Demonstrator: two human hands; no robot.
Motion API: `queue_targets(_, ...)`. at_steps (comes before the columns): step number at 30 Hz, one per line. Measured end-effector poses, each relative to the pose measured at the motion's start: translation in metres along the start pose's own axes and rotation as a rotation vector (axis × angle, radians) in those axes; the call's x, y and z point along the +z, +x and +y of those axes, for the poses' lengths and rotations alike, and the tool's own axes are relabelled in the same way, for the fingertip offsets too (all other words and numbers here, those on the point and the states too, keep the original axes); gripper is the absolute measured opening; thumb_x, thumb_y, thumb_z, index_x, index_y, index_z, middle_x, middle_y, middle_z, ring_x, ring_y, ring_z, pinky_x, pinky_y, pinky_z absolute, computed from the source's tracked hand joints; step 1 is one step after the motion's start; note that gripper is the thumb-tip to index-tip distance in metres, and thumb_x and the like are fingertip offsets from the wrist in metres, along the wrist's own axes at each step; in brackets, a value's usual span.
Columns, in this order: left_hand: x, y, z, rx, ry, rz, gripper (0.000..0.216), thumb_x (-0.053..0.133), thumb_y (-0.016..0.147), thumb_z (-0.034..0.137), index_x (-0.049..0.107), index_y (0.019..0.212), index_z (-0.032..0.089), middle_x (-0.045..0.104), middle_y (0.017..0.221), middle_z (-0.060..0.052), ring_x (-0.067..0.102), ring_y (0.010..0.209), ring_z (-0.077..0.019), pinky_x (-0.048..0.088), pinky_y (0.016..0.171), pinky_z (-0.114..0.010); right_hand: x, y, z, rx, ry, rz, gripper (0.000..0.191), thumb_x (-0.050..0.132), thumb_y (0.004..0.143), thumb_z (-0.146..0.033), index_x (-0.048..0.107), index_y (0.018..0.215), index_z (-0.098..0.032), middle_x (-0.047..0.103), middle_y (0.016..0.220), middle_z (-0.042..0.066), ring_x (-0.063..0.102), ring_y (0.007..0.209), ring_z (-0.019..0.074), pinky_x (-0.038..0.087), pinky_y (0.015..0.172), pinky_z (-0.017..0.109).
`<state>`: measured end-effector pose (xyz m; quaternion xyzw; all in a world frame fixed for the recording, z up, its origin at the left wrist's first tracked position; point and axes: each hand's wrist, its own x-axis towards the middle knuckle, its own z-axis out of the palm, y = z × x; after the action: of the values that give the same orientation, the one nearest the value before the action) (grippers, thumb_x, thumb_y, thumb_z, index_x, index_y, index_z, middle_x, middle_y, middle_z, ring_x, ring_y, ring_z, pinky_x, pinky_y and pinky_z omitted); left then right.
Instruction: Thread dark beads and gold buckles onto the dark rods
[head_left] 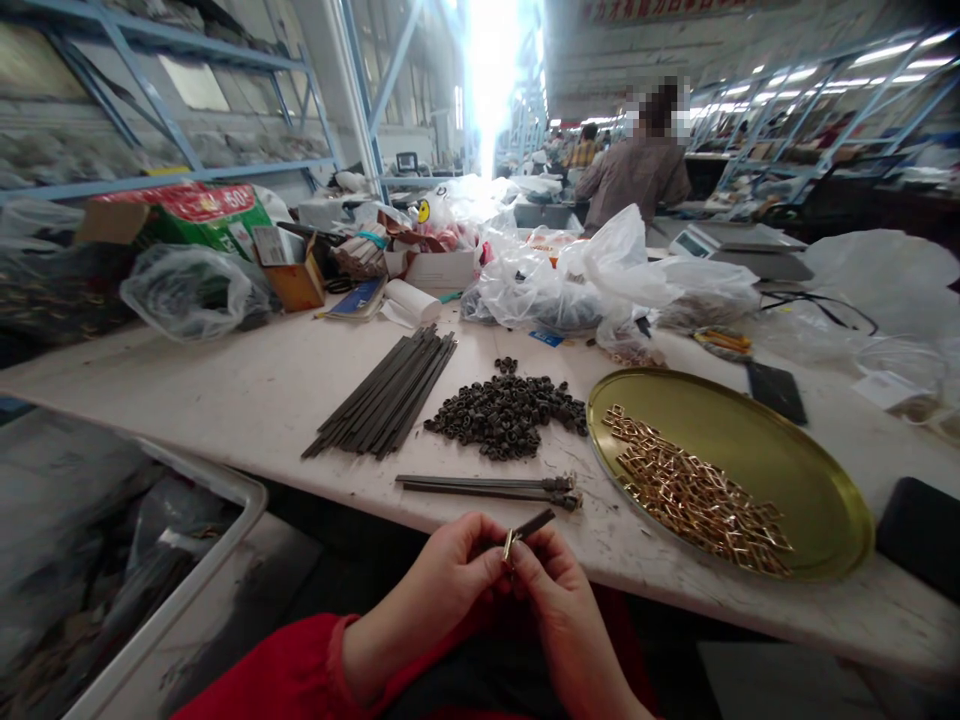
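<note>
Just off the table's near edge, my left hand (466, 556) pinches a small gold-coloured metal buckle (509, 545). My right hand (553, 578) meets it from the other side, its fingers closed on a dark narrow strap (537, 522) whose end sticks out up and right. How strap and buckle join is hidden by the fingertips. Right beyond my hands lie a few straps with buckles at their right ends (487, 487). Behind those are a bundle of plain dark straps (386, 395) and a heap of small dark loops (510, 412). Many gold buckles (697, 490) lie loose in a round tray (810, 470).
Clear plastic bags (570, 280), a green and red box (202, 215) and a white paper roll (411, 300) crowd the table's back. A dark phone-like slab (776, 392) lies behind the tray. At lower left stands a white-rimmed bin (247, 495). Farther off, a person (637, 170) faces away.
</note>
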<state>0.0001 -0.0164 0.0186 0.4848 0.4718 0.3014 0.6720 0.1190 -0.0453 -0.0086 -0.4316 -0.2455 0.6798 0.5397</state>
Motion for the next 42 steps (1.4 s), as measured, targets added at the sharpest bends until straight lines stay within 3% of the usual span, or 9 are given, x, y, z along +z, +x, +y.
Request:
queue_targets(9, -0.008, 0.004, 0.0, -0.06, -0.01, -0.032, 0.027, 0.062, 0.068, 0.037, 0.049, 0.072, 0.014, 0.052, 0.058, 0.005, 0.043, 0.047, -0.0052, 0.031, 0.045, -0.018, -0.005, 0.006, -0.006, -0.07, -0.134, -0.006, 0.024, 0.071, 0.068, -0.036, 0.056, 0.074, -0.018, 0.056, 0.065, -0.004, 0.046, 0.059, 0.0111, 0.037, 0.056, 0.023)
queue_targets(17, -0.007, 0.003, 0.004, -0.074, 0.017, -0.043, 0.028, 0.063, 0.07, 0.038, 0.048, 0.073, 0.014, 0.056, 0.063, 0.002, 0.045, 0.051, -0.0063, 0.032, 0.048, -0.018, -0.011, 0.015, -0.017, 0.05, -0.101, -0.114, 0.026, 0.067, 0.071, -0.04, 0.054, 0.068, -0.017, 0.049, 0.055, -0.005, 0.039, 0.049, 0.0085, 0.031, 0.049, 0.021)
queue_targets(19, -0.004, 0.004, 0.006, -0.08, 0.022, -0.024, 0.029, 0.062, 0.07, 0.04, 0.048, 0.073, 0.014, 0.053, 0.058, 0.004, 0.042, 0.047, -0.0057, 0.029, 0.045, -0.018, -0.011, 0.015, -0.017, -0.073, -0.24, -0.065, 0.023, 0.065, 0.072, -0.04, 0.055, 0.068, -0.019, 0.051, 0.055, -0.004, 0.043, 0.051, 0.011, 0.033, 0.051, 0.023)
queue_targets(23, 0.001, 0.005, 0.01, -0.073, -0.005, 0.023, 0.03, 0.06, 0.069, 0.043, 0.048, 0.071, 0.016, 0.044, 0.047, 0.008, 0.036, 0.042, -0.0053, 0.024, 0.043, -0.018, -0.015, 0.013, -0.016, -0.557, -0.675, 0.074, 0.008, 0.062, 0.076, -0.029, 0.061, 0.07, -0.023, 0.059, 0.066, 0.001, 0.052, 0.065, 0.0182, 0.039, 0.064, 0.03)
queue_targets(25, 0.002, 0.004, 0.013, -0.083, -0.015, 0.055, 0.029, 0.061, 0.068, 0.042, 0.047, 0.069, 0.016, 0.043, 0.047, 0.009, 0.034, 0.042, -0.005, 0.023, 0.042, -0.019, -0.018, 0.011, -0.021, -0.648, -0.769, 0.01, 0.006, 0.059, 0.078, -0.027, 0.064, 0.077, -0.025, 0.061, 0.071, 0.003, 0.053, 0.07, 0.0203, 0.039, 0.067, 0.032)
queue_targets(29, -0.001, 0.003, 0.019, -0.12, -0.007, 0.037, 0.025, 0.061, 0.067, 0.037, 0.048, 0.066, 0.016, 0.047, 0.051, 0.008, 0.034, 0.042, -0.004, 0.022, 0.041, -0.018, -0.019, 0.008, -0.037, -0.512, -0.718, -0.23, 0.025, 0.041, 0.089, -0.033, 0.063, 0.098, -0.025, 0.061, 0.079, 0.004, 0.054, 0.075, 0.0196, 0.042, 0.069, 0.031)
queue_targets(34, -0.002, 0.001, 0.018, -0.169, -0.01, 0.01, 0.025, 0.061, 0.066, 0.037, 0.048, 0.068, 0.016, 0.043, 0.048, 0.009, 0.03, 0.041, -0.004, 0.019, 0.04, -0.018, -0.021, 0.01, -0.046, -0.327, -0.717, -0.38, 0.015, 0.053, 0.084, -0.032, 0.064, 0.086, -0.023, 0.059, 0.074, 0.001, 0.054, 0.069, 0.0166, 0.041, 0.062, 0.027)
queue_targets(42, 0.002, -0.005, 0.007, -0.156, -0.008, 0.001, 0.026, 0.062, 0.065, 0.038, 0.048, 0.068, 0.016, 0.048, 0.053, 0.006, 0.038, 0.048, -0.0065, 0.026, 0.046, -0.019, -0.024, 0.007, -0.054, -0.453, -1.029, -0.506, 0.005, 0.061, 0.077, -0.023, 0.065, 0.076, -0.025, 0.057, 0.068, 0.0, 0.05, 0.062, 0.0158, 0.035, 0.056, 0.026)
